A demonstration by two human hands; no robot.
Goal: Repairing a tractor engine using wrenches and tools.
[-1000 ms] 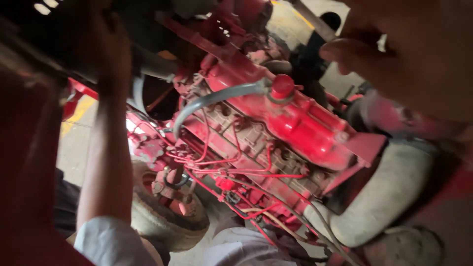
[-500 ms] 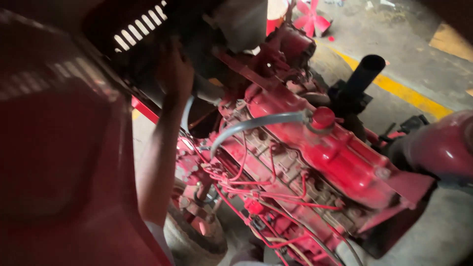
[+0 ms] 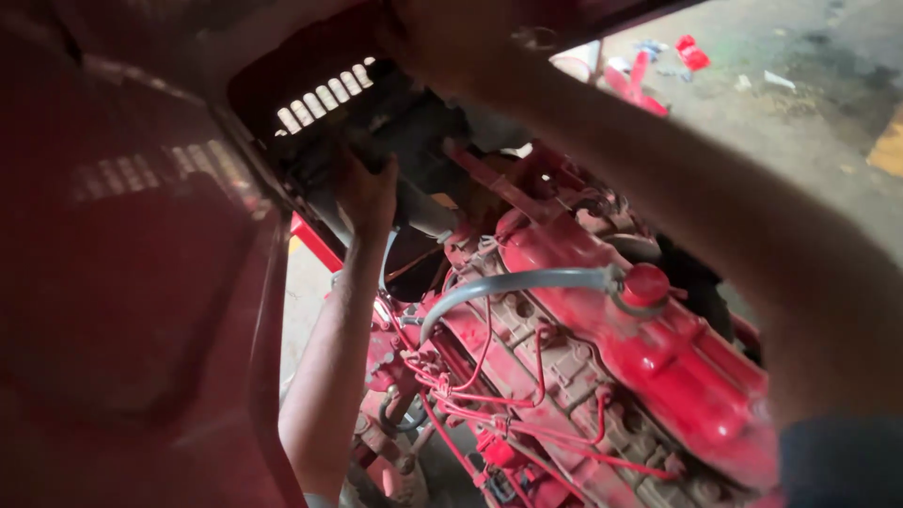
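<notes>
Left hand (image 3: 369,193), fingers curled against a dark component (image 3: 414,141) under the raised red hood (image 3: 122,282), upper centre of the frame. Right hand (image 3: 451,42) reached to the hood's underside at top centre; its grip could not be made out. Risk: a slip could drop the hood or component onto the red engine (image 3: 640,376), or snag the grey hose (image 3: 517,282).

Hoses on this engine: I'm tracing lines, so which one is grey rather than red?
The thick curved hose arching across the engine to the round red cap. It is grey and wide; the others are thin red lines.
</notes>
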